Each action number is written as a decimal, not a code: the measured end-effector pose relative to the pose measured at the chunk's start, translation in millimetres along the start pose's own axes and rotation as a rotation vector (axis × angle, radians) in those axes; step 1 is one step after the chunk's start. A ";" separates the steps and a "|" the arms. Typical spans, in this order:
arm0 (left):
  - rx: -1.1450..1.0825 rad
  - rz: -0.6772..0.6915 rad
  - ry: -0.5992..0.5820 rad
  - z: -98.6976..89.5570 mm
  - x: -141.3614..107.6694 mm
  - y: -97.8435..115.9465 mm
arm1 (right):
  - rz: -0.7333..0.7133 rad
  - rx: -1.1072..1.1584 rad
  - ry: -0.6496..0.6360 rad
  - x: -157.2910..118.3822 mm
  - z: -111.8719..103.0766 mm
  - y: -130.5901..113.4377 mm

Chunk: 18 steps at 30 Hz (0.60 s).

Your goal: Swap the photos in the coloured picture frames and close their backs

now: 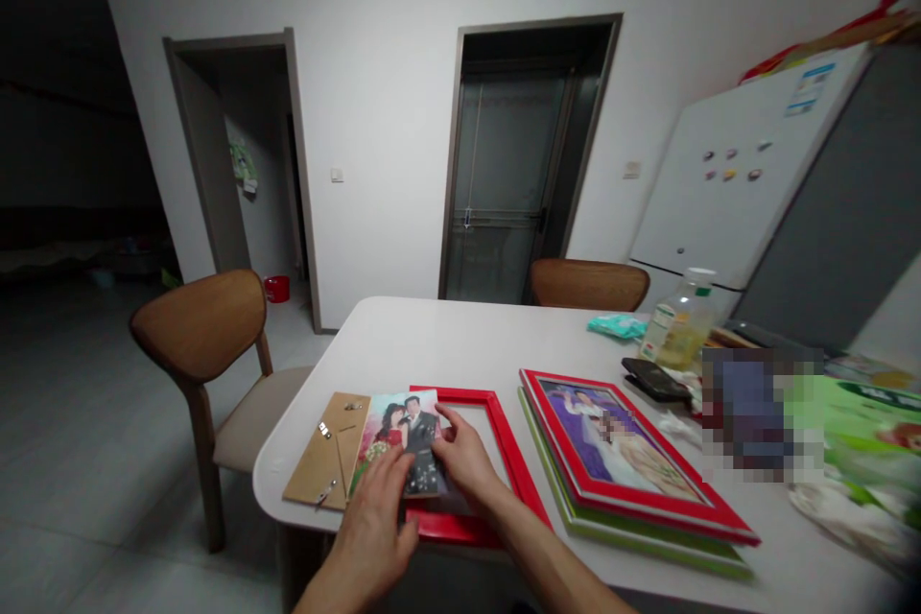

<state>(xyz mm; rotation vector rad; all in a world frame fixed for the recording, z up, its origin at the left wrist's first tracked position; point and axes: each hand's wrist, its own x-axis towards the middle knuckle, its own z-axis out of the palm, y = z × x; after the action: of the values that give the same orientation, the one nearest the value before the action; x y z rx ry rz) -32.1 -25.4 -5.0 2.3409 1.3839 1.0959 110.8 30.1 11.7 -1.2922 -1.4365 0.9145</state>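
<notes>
A photo (pixel 385 414) of a couple lies partly over a brown backing board (pixel 306 472) with metal clips, and partly over a red picture frame (pixel 514 460). My left hand (pixel 378 513) rests on the photo's lower part, its fingers stretched out and slightly apart. At the photo's right edge, my right hand (pixel 466 456) has its fingers curled and the thumb against the print. Its grip is partly hidden. Beneath both hands, the lower middle of the red frame is covered from view.
Right of my hands, a red-framed picture (pixel 611 432) sits on a green frame (pixel 576 513). Beyond it are a phone (pixel 654 379), a plastic bottle (pixel 680 321) and a turquoise packet (pixel 617 326). Wooden chairs stand left (pixel 208 326) and behind the white table (pixel 424 336).
</notes>
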 end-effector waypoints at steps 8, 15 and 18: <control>-0.365 -0.184 0.385 -16.5 33.1 15.6 | -0.068 0.408 0.009 -12.1 -0.7 -50.9; -1.175 -0.518 0.442 11.7 34.6 38.2 | 0.276 0.529 0.031 -15.0 -16.8 -2.2; -1.211 -0.545 0.395 22.5 31.7 37.1 | 0.242 0.573 0.121 -9.6 -35.5 6.2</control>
<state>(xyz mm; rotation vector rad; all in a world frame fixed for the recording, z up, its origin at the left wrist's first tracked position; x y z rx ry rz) 17.1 -15.1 13.9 0.8755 0.8882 1.5895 146.4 19.3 13.3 -1.0682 -0.8416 1.2721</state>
